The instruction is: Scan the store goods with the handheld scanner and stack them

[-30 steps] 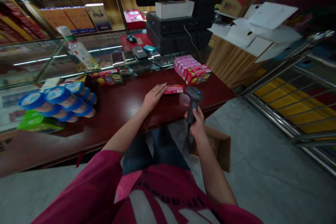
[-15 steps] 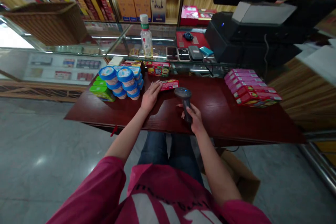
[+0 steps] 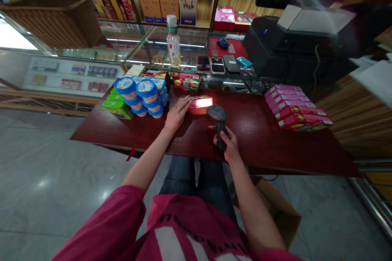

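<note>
My right hand (image 3: 230,143) is wrapped round the handle of a dark grey barcode scanner (image 3: 218,113), its head facing a small red box (image 3: 202,102). The scanner's bright light falls on the near side of that box, which lies on the dark red-brown table. My left hand (image 3: 179,113) rests with fingers stretched out over the box's left end, hiding that end. Left of it stand stacked tubs with blue lids (image 3: 147,89) and green packs (image 3: 118,107). Another red box (image 3: 185,81) lies behind, by the glass counter.
Pink and red boxes (image 3: 297,108) sit in a row on the right of the table (image 3: 245,142). On the glass counter stand a bottle (image 3: 173,45), phones (image 3: 217,65) and a black machine (image 3: 275,45). A wicker basket (image 3: 55,22) is at left; a cardboard box (image 3: 281,216) is below.
The scanner's light now shines on the red box, and the blue spot on top of the scanner is gone. Both hands keep their places; the view has shifted slightly.
</note>
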{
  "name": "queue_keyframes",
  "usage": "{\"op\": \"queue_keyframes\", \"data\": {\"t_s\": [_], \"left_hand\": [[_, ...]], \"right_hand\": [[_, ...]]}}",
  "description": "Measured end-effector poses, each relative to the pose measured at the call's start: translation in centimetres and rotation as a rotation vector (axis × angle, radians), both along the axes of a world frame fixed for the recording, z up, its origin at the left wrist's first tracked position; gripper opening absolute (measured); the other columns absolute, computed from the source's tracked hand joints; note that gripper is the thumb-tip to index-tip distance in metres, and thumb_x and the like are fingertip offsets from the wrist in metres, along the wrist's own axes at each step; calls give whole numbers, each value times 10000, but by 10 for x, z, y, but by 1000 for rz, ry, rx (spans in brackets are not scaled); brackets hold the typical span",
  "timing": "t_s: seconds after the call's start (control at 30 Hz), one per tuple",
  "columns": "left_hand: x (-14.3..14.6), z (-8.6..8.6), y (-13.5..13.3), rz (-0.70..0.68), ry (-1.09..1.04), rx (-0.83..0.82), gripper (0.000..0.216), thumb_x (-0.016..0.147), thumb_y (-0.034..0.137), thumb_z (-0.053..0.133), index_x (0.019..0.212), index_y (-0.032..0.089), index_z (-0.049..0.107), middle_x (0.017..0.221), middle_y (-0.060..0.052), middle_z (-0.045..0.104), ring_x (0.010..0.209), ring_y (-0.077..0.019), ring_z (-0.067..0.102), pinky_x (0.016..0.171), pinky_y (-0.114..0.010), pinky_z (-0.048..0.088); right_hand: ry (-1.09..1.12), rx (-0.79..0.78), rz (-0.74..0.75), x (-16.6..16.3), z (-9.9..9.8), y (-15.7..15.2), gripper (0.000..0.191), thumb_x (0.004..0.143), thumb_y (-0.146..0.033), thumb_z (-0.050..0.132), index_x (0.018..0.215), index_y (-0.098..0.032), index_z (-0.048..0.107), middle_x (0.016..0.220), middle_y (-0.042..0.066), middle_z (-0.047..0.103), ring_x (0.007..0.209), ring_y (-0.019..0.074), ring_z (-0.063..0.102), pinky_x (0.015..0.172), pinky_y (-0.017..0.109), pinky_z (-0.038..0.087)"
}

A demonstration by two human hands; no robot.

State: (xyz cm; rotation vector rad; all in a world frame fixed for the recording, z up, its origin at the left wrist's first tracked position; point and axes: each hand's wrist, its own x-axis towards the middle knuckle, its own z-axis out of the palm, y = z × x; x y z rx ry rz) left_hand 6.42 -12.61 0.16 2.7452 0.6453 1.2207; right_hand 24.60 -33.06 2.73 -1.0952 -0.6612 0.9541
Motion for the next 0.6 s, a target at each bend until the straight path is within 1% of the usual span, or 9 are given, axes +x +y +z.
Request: {"op": "queue_keyframes", "data": {"t_s": [0.17,0.23,0.33,0.4,0.47,0.53,0.6], "left_hand": [[-6,7,-1,-19,-17,7,489,1096,172,318,1564,223,449,1584,-115,534,1547,-190,397,1293,-496,362],[-12,15,5,-27,19,0,500,1085,156,329,1568,215,442,1607,-131,501,1560,-197,373,1281,-507,372],[-16,33,16,-25,182,-6,536,1040,95,356,1556,194,461,1633,-149,458,1575,-210,341,1274,-511,372],[-12,46,22,36,310,7,550,1002,56,384,1528,166,499,1636,-168,445,1571,-235,350,1284,-528,344],[-2,54,22,130,390,26,545,987,49,407,1514,134,515,1635,-185,437,1559,-261,374,1290,-529,328],[11,56,17,193,412,46,548,994,61,410,1532,121,494,1631,-180,445,1534,-261,421,1282,-486,358],[25,52,9,229,400,62,569,1002,66,402,1564,130,454,1633,-164,449,1499,-249,477,1258,-438,407]], "right_hand": [[31,1,-7,2,0,0,384,762,-492,835,1009,-208,760,1056,98,801,524,121,548,485,291,446],[53,6,-12,3,-2,0,392,763,-497,837,1009,-201,763,1049,105,800,518,119,549,478,287,440],[71,18,-19,4,-3,1,396,775,-497,833,1030,-201,764,1056,106,798,525,119,552,484,285,445],[78,25,-13,4,-4,1,393,779,-490,835,1040,-205,762,1058,103,798,530,121,556,491,288,450],[90,26,-11,4,-4,0,380,778,-485,840,1031,-212,765,1055,102,799,532,128,558,489,296,452],[98,26,-10,4,-4,0,348,783,-482,841,1015,-231,775,1069,102,798,537,142,558,486,315,456],[99,21,-13,5,-5,-1,314,790,-489,837,1003,-264,788,1084,100,796,540,162,558,481,344,460]]}}
